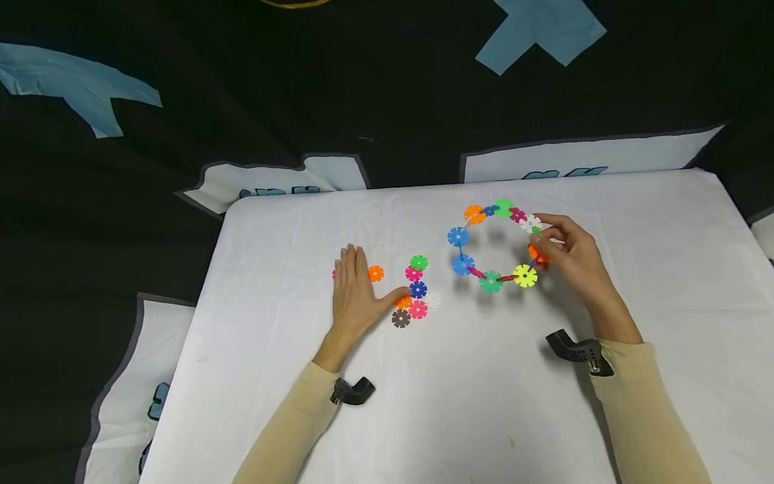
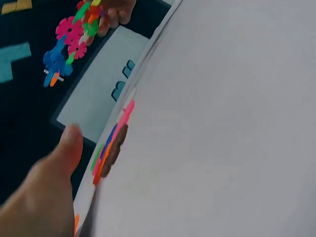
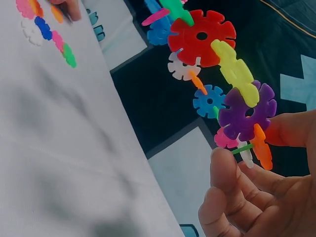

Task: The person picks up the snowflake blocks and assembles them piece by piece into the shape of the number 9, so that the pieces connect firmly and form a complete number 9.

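Note:
A ring of interlocking snowflake discs [image 1: 491, 281] in many colours hangs above the table at the right, with its shadow below. My right hand [image 1: 571, 259] pinches the ring's right side between thumb and fingers, by an orange disc [image 3: 262, 150] next to a purple one [image 3: 248, 111]. Palm down, my left hand [image 1: 353, 299] has its fingers straight and the thumb stretched out. Its thumb tip reaches a cluster of loose discs, among them a blue disc [image 1: 418, 290], a pink disc [image 1: 418, 310] and a brown disc [image 1: 401, 318]. Beside its fingers lies an orange disc [image 1: 376, 273].
A white cloth covers the table [image 1: 272, 269]. Behind its far edge hangs a black cloth [image 1: 399, 87] with pale blue shapes and white patches. Each sleeve carries a black wrist mount [image 1: 357, 390]. Another loose disc, white [image 1: 433, 300], lies at the cluster's right.

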A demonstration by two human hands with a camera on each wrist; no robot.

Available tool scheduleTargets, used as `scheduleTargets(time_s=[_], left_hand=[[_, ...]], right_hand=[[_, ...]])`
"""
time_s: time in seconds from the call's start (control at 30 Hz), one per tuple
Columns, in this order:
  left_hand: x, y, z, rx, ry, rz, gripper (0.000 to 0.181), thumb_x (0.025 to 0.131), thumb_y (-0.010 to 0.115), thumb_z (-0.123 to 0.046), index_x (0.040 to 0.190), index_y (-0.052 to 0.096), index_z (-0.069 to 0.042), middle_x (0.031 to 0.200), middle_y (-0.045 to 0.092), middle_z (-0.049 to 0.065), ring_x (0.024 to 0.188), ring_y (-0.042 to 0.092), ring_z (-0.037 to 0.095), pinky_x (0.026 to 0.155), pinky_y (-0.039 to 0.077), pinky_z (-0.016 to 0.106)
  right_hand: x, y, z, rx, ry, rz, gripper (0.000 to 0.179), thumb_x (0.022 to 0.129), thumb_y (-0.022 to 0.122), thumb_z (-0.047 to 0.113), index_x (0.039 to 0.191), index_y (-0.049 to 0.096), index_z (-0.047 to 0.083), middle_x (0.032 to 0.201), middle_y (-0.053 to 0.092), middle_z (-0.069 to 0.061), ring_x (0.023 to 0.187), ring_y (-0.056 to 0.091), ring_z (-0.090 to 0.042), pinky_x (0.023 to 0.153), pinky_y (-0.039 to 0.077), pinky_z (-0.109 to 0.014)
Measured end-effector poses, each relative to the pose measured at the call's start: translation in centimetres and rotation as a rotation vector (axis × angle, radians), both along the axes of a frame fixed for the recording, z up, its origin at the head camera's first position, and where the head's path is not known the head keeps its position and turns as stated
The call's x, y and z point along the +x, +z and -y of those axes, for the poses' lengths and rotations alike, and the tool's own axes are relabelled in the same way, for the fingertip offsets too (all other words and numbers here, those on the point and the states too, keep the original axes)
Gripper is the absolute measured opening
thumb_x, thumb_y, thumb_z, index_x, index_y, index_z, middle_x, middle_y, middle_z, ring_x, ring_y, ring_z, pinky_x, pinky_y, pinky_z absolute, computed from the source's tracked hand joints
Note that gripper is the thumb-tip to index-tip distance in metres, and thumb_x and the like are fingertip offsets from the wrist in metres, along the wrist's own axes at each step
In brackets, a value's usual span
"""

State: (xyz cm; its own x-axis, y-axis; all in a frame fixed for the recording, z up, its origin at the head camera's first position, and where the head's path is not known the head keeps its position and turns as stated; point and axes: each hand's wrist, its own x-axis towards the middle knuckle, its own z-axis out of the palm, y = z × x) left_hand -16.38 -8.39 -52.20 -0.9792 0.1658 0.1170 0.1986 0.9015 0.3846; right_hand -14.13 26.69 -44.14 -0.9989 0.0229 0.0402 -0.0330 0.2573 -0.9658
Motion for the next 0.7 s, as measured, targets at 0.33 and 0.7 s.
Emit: scheduleTargets(time_s=[0.33,0.7], left_hand=[[1.9,0.0,-8.2,-0.056,-0.214,0.006,0.121,0.073,0.052,-0.086,0.155,0.019,-0.003,0.163,0.017,0.016,0.152,0.012,0.03,0.124,0.008,0.041],[2.0,0.1,-9.1,-0.106,-0.061,0.022,0.121,0.076,0.046,-0.086,0.155,0.018,0.001,0.162,0.01,0.024,0.151,0.004,0.04,0.123,0.001,0.048]], right_hand=[[0.4,0.6,0.2,-0.108,0.001,-0.01,0.041,0.097,0.061,0.012,0.135,0.049,0.0,0.083,0.062,0.004,0.056,0.061,-0.007,0.056,0.052,-0.018],[0.5,0.8,1.1,-0.136,0.039,-0.024,0.041,0.097,0.059,0.012,0.134,0.047,-0.003,0.085,0.062,0.003,0.058,0.058,-0.008,0.055,0.049,-0.019]])
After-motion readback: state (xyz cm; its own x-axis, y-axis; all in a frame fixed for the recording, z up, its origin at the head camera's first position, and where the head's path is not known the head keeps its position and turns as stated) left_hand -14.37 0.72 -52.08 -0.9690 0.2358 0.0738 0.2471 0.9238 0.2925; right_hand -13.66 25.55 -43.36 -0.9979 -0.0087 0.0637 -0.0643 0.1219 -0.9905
